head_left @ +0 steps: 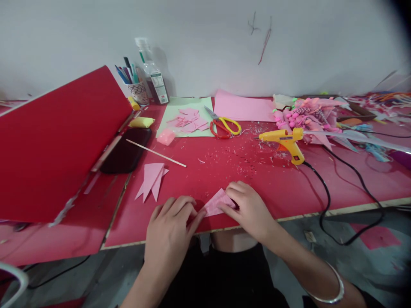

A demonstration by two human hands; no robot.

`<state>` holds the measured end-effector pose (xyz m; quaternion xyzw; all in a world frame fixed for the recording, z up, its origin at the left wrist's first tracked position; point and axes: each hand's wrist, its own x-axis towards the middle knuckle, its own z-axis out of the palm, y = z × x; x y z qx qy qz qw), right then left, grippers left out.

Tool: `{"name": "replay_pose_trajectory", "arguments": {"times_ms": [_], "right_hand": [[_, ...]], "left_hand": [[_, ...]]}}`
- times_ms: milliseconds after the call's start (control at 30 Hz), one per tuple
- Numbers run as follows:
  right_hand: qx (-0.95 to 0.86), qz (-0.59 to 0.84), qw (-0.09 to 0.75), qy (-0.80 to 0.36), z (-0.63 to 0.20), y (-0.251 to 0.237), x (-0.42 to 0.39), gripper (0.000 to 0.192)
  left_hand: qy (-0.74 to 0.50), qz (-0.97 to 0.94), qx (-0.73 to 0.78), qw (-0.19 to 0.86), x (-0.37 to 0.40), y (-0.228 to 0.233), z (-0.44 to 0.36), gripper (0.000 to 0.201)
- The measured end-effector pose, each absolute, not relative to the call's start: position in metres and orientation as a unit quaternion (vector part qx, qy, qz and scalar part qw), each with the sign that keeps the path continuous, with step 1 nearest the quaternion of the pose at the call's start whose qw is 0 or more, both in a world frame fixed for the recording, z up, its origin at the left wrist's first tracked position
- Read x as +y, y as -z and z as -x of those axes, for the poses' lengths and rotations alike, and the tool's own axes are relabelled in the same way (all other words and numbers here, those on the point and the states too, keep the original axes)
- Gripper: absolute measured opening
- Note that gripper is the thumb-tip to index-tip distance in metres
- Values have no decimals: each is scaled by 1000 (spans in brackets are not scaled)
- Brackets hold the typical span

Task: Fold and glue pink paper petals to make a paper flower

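A small folded piece of pink paper (218, 202) lies at the front edge of the red table, between my two hands. My left hand (175, 218) pinches its left corner between thumb and fingers. On the other side, my right hand (245, 205) grips the right part, the thumb on top and the fingers curled behind it. Several pointed pink paper pieces (152, 179) lie stacked to the left of my left hand. Beyond them a thin wooden stick (156, 152) rests partly across a dark phone (126, 152).
A yellow glue gun (285, 141) with a black cord lies at right. Scissors (224, 124) and pink scraps (191, 119) lie on green paper (173, 107). Behind stand a pen cup (138, 92) and bottle (157, 85). A red board (58, 149) leans at left; pink cones (308, 113) are piled at right.
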<state>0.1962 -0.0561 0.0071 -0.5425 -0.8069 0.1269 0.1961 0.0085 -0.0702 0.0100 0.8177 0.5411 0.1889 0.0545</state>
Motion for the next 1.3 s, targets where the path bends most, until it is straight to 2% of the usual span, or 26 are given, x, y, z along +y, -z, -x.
{"name": "replay_pose_trajectory", "arguments": {"times_ms": [267,433,533,867,1033,1133,1300], "right_hand": [[-804,559,177,-98,-193,-7,-58,22],[-817,541,178,-91,-194,-6,-57,19],[-816,540,184,-92,-194,-6,-58,15],[-803,562,186,-72,-191,-6,-60,15],[-802,567,172,-73,-190,-8,-59,16],[-804,563,175,-80,-189,-7,-59,17],[-800,552,199,-127,-195,-8,-58,18]], "left_hand": [[-162,-820,544,78,-68,-12,13,14],[-212,-872,440,-9,-79,-14,7,23],[-193,-919,345,-14,-86,-9,-9,31],[-88,-938,329,-59,-82,3,6,54],[-98,-938,326,-69,-81,6,28,53],[-138,-926,348,-47,-81,5,33,46],[-205,-868,440,102,-75,-2,12,33]]}}
